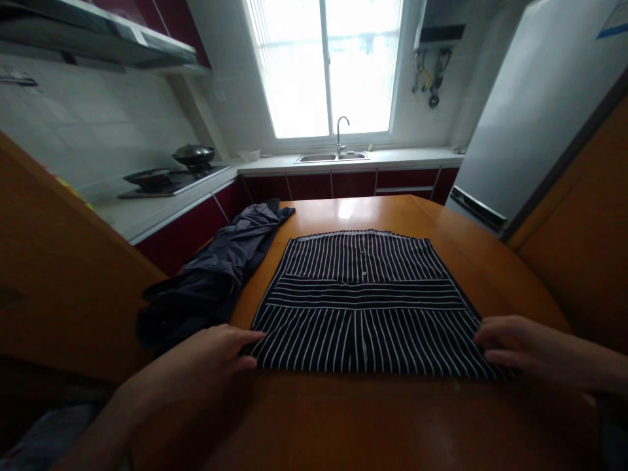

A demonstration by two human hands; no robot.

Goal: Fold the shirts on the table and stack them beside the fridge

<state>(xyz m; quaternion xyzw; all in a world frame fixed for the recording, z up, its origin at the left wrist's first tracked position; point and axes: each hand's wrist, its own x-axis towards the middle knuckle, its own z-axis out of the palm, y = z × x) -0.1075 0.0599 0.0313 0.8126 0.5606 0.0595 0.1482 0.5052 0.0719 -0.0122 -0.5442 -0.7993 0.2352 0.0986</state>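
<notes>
One striped garment (360,294) lay flat on bench (481,255) w/ dk clothes (220,268) at L; L hand (213,350) touched near L corner, R hand (520,343) R edge, both narrow, couldn't tell if gripping.

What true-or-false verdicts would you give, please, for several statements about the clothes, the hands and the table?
The striped garment lies on the wooden table. True.
The striped garment is rolled up. False: it lies spread flat.
The dark clothing lies left of the striped garment. True.
The left hand is at the striped garment's left side. True.
The right hand is on the dark clothing. False: it is at the striped garment's right side.
</notes>
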